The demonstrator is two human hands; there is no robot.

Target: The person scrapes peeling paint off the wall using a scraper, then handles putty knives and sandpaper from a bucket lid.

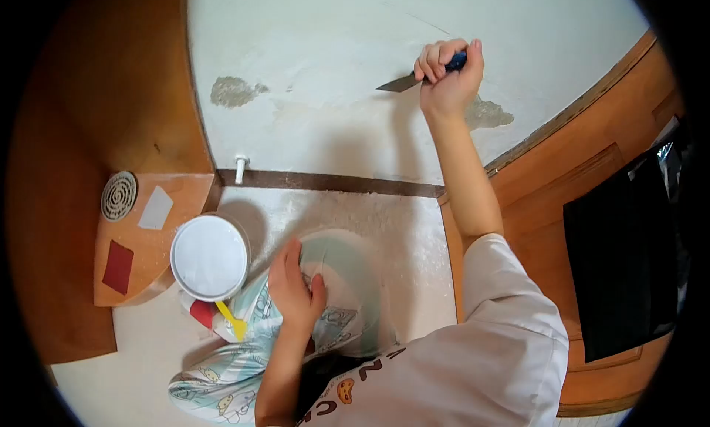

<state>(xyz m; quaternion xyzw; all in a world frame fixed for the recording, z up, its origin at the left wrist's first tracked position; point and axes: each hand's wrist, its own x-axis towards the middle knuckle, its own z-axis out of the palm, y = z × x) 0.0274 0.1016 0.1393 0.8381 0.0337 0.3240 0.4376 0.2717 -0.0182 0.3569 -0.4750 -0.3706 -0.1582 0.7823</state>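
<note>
My right hand (452, 79) is raised against the white wall (318, 35), its fingers wrapped round the blue handle of a putty knife (399, 83). The knife's dark metal blade points left, close to the wall; I cannot tell if it touches. Just below that hand is a rough grey bare patch (489, 115), and another grey patch (235, 92) shows at the wall's left. My left hand (294, 286) lies on my bent knee in patterned trousers, fingers stretched out and holding nothing.
A round white bucket (210, 257) stands left of my knee, beside a yellow plastic tool (233, 322) and a red item (202, 313). A wooden shelf (174, 183) holds a patterned disc (119, 196). A white pipe stub (240, 169) juts from the wall. Right is a wooden door (532, 205) with black fabric (621, 257).
</note>
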